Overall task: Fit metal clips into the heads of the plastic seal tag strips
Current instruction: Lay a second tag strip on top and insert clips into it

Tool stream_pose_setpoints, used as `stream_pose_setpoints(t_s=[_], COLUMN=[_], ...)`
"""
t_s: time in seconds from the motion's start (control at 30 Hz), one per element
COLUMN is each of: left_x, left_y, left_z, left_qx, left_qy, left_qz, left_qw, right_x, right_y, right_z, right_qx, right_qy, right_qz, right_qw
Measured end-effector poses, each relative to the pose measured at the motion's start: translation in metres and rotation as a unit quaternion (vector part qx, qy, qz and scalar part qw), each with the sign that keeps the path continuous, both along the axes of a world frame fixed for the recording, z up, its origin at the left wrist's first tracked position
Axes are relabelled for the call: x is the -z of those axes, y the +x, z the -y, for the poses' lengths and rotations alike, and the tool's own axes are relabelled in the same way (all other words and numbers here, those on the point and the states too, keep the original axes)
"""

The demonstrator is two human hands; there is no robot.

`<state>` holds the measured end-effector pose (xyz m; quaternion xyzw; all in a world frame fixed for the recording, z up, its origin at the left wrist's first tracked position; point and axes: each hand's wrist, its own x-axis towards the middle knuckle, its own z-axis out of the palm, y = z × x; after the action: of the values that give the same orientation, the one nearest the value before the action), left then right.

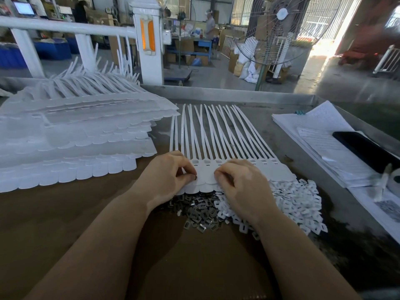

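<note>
- Partly hidden, the row of seal tag strips (216, 137) lies at frame centre on the tabletop (65, 224); both hands cover several of its heads, and its tails fan toward the upper centre.
- Below the row, the metal clips (201, 215) form a heap, its top edge tucked under the tag ends and wrists.
- White plastic pieces (303, 204) pile up to the right of the clips.
- Left hand (166, 178) has curled fingers, thumb and forefinger pinching a small dark piece at a tag head; whether it is a clip is hard to make out.
- Right hand (242, 185) rests curled on the tags; its fingertips' hold cannot be told.
- Stacked tag sheets (71, 135) fill the left.
</note>
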<state>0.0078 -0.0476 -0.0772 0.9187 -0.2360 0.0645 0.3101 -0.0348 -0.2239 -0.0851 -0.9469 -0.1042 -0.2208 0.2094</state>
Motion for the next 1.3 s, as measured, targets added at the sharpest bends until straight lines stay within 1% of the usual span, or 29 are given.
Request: stream_pose_setpoints(t_s=[0.23, 0.4, 0.5, 0.67, 0.77, 1.17, 1.3], left_x=[0.001, 0.0021, 0.0026, 0.0032, 0.0035, 0.0027, 0.0028], left_y=[0.0019, 0.0021, 0.0009, 0.0014, 0.0015, -0.0002, 0.0], left_z=[0.0002, 0.0005, 0.0011, 0.0056, 0.0067, 0.0039, 0.0026], left_qx=[0.011, 0.011, 0.002, -0.034, -0.039, -0.024, -0.006], left_qy=[0.033, 0.027, 0.009, 0.014, 0.018, 0.023, 0.023], left_qz=[0.008, 0.013, 0.011, 0.027, 0.031, 0.041, 0.028], left_qw=[0.999, 0.999, 1.0, 0.999, 0.999, 0.999, 0.999], right_x=[-0.0002, 0.0007, 0.001, 0.0009, 0.0003, 0.001, 0.0012], right_y=[0.0001, 0.0012, 0.0015, 0.0011, 0.0011, 0.0003, 0.0008], right_z=[0.0006, 0.0009, 0.0012, 0.0019, 0.0013, 0.0009, 0.001], right_qx=[-0.001, -0.001, -0.001, 0.0, -0.002, 0.0, 0.0], right_qy=[0.003, 0.005, 0.004, 0.007, 0.007, 0.007, 0.007], right_qz=[-0.001, -0.003, -0.004, -0.005, -0.003, 0.004, 0.001], right_qw=[1.0, 1.0, 1.0, 1.0, 1.0, 1.0, 1.0])
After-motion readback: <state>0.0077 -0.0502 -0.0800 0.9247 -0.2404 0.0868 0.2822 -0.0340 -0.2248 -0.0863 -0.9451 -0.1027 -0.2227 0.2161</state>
